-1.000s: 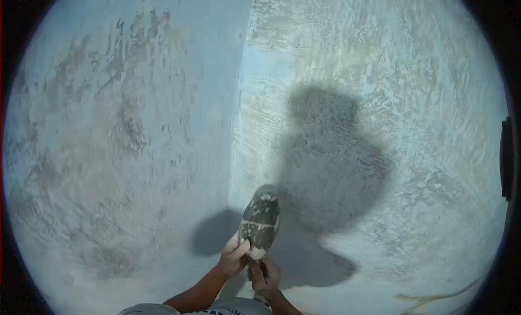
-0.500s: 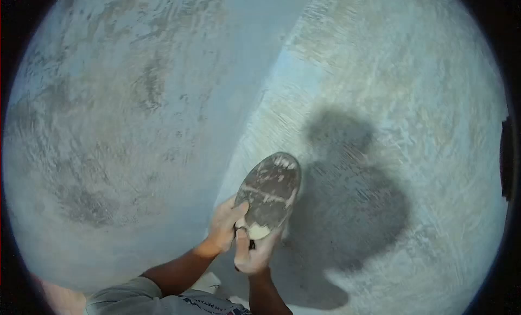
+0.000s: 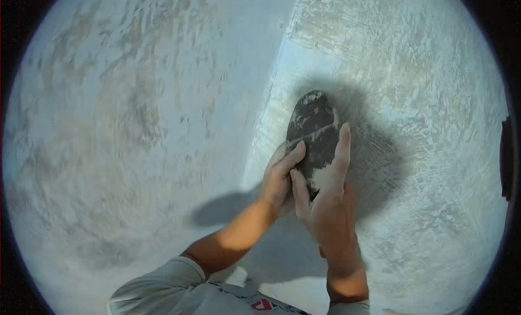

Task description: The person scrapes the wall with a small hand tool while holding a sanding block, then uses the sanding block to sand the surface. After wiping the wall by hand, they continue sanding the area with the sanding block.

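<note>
A dark oval pad (image 3: 313,119), flat and blotched with pale residue, is held up in front of the wall by both hands. My left hand (image 3: 281,176) grips its lower left edge, with the thumb over the face. Around the lower right side is my right hand (image 3: 328,198), one finger stretched up along the edge and the thumb at the bottom. Whatever is behind the pad is hidden.
A wall (image 3: 163,109) fills the view, smoother and bluish on the left, with a rough streaked plaster area (image 3: 434,98) on the right. A pale edge line runs between them. Shadows fall beside the hands.
Both hands and the pad have moved up and to the right. The pad now leans less to the right, and a right-hand finger has come up along its right edge.
</note>
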`<state>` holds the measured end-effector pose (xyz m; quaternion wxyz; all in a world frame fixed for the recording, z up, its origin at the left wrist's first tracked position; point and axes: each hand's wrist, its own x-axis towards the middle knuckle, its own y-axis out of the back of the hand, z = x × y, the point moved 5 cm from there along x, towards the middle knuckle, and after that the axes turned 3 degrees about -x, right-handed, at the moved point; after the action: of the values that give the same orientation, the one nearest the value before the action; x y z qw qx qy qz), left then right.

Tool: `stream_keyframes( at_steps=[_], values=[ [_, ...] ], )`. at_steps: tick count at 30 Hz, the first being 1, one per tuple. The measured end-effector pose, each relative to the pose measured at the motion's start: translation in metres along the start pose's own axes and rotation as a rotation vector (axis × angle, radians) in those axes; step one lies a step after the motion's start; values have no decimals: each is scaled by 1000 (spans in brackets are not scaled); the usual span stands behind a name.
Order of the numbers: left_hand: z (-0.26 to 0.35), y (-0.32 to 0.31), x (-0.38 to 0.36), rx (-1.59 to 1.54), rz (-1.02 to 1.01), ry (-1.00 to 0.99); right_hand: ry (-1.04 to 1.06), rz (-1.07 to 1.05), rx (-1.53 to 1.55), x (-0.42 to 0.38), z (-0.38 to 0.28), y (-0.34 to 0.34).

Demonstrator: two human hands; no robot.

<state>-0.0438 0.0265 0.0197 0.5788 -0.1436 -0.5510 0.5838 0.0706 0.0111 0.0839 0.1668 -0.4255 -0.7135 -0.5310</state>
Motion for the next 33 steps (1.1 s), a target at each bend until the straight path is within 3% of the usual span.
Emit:
stream_keyframes(
  at_steps=[6, 8, 9, 11, 14, 16, 18, 20, 23, 26, 27, 30, 31, 33],
  values=[
    [-4, 17, 1, 62, 74, -57, 88, 75, -240, 3, -4, -11],
    [3, 11, 8, 74, 234, -120, 68, 33, -272, 15, -5, -19],
    [13, 19, 11, 318, 167, -251, 50, -15, -301, 23, -4, -24],
    [21, 35, 28, 109, -239, -150, 20, -129, -385, 39, 1, -38],
    [16, 15, 10, 638, 147, -283, -20, -108, -363, 24, -8, -21],
    [8, 10, 3, 390, 179, -272, -55, -84, -327, 21, -13, -21],
    [13, 15, 8, 700, 200, -422, -84, -155, -355, 18, 0, -32],
    [26, 13, 14, 1207, 246, -526, -55, -161, -373, 31, 4, -39],
    [23, 30, 18, 1173, 259, -472, -17, -125, -386, 43, -1, -39],
    [14, 19, 10, 291, 373, -201, -60, -99, -366, 24, -12, -16],
    [12, 3, 6, 342, 360, -322, -61, -94, -361, 22, -11, -17],
    [18, 39, 21, 603, 233, -420, 24, -68, -355, 43, -6, -44],
    [26, 50, 36, 409, 61, -306, 38, -51, -351, 49, -8, -49],
    [20, 45, 33, 195, 23, -241, 58, -28, -354, 58, -13, -48]
  ],
)
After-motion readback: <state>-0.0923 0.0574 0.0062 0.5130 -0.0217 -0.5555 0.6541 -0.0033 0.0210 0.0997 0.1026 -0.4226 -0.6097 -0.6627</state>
